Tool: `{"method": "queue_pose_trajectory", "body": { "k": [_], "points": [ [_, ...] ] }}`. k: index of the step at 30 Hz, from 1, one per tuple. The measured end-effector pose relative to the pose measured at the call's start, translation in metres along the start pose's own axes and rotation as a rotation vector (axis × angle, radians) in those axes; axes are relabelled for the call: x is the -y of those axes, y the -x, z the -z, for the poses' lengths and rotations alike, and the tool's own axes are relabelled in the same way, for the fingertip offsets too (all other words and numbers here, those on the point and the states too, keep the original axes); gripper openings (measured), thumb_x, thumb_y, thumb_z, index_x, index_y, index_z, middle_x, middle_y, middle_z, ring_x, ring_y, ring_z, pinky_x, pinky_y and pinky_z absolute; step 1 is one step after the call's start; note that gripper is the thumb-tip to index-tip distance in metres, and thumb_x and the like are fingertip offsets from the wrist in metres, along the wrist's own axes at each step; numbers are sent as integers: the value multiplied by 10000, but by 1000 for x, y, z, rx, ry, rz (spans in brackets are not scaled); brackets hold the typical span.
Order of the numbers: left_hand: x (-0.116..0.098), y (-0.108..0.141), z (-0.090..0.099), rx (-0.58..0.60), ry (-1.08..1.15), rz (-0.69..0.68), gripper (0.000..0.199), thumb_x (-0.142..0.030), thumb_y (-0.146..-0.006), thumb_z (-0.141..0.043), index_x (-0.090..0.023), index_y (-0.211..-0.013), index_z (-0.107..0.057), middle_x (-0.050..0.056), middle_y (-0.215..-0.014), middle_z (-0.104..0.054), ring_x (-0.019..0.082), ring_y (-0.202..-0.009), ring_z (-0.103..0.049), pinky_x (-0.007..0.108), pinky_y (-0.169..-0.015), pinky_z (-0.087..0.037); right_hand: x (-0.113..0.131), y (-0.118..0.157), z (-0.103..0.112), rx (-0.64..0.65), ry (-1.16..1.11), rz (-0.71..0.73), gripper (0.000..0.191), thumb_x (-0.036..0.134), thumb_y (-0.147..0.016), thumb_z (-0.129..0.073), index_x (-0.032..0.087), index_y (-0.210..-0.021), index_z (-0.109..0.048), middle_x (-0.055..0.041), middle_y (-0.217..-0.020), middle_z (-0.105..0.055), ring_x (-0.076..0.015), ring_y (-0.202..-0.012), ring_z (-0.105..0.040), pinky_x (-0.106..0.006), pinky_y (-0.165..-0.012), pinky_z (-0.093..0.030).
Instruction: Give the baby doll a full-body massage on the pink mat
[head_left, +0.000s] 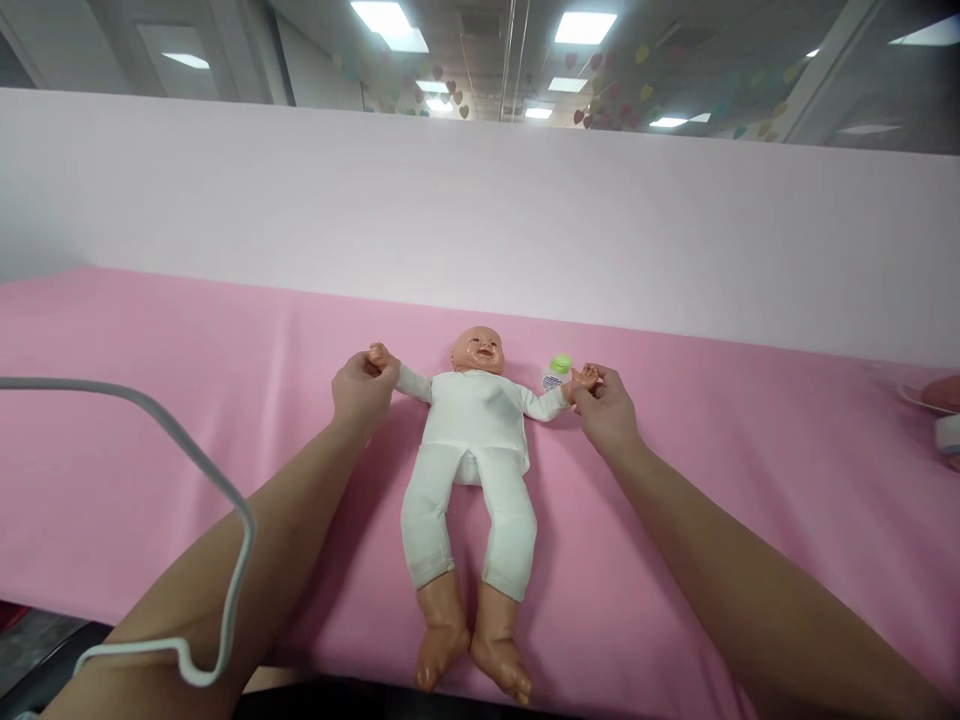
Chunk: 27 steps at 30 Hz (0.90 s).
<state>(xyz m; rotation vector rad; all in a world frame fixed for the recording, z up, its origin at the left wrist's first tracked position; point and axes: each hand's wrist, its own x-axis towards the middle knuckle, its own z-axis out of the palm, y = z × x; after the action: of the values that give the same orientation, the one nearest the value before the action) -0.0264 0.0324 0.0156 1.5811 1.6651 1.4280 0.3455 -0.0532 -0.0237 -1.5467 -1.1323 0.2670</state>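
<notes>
A baby doll (480, 420) in a white long-sleeved top and white trousers lies face up, its arms stretched out to both sides and its bare feet towards me. My left hand (363, 390) is closed on the doll's hand at the left. At the right, my right hand (606, 408) pinches the doll's other hand between thumb and fingers. A small clear bottle with a green cap (557, 372) is beside the doll's head, close to the arm that my right hand holds.
The doll lies on a pink-covered table (660, 560) with a white wall panel (480, 220) behind it. A grey-white cable (187, 445) loops across the left side in front of my left forearm. Part of another doll (942, 394) shows at the right edge.
</notes>
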Motion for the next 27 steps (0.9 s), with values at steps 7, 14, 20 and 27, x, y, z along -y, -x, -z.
{"method": "queue_pose_trajectory", "body": {
  "k": [7, 14, 20, 27],
  "points": [
    [-30, 37, -15, 90, -367, -515, 174, -229, -799, -632, -265, -961, -683, 20, -981, -790, 257, -899, -738, 343, -822, -516, 56, 46, -15, 225, 140, 363, 497, 367, -893, -692, 266, -1372, -601, -60, -1112, -768, -191, -713, -681, -387, -737, -602],
    [-29, 45, -25, 281, -617, -822, 262, -226, -887, -572, -230, -1109, -713, 78, -1043, -802, 276, -970, -745, 360, -839, -532, 66, 63, -26, 489, 310, 817, 387, 111, -936, -556, 255, -1264, -704, -59, -1257, -751, -249, -1128, -706, -424, -968, -590],
    [-41, 39, -16, 667, -787, -982, 294, -164, -941, -495, -222, -1095, -738, 84, -1137, -786, 246, -1049, -735, 348, -876, -531, 66, 61, -31, 557, 459, 894, 385, 106, -949, -581, 261, -1258, -751, -72, -1319, -731, -261, -1134, -711, -432, -980, -584],
    [-35, 38, -11, 562, -568, -803, 289, -234, -944, -516, -293, -1108, -746, 29, -1166, -786, 233, -1054, -729, 327, -857, -528, 61, 60, -33, 492, 349, 779, 433, 113, -919, -586, 271, -1306, -697, -56, -1303, -733, -254, -1152, -696, -423, -973, -587]
  ]
}}
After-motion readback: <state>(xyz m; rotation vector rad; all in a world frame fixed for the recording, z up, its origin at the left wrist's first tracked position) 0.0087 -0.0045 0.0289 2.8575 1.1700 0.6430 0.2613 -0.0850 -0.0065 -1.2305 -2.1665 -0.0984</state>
